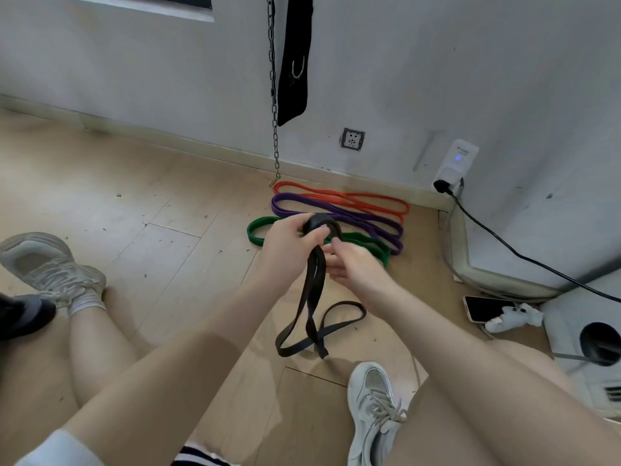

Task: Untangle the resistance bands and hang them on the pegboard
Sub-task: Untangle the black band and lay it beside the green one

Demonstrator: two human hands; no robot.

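while the left hand (289,240) grips the black band (314,290), the right hand (353,264) pinches it; bare floor (188,250) lies leftward.

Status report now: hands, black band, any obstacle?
Left hand grips black band top. Right hand pinches it. Lower loops twisted on floor. Nothing blocking.

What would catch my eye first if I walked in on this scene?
Probably the black band at the centre, held up by the left hand and the right hand, its twisted lower loops trailing onto the wooden floor. Just behind, by the wall, lie the orange band, purple band and green band, side by side.
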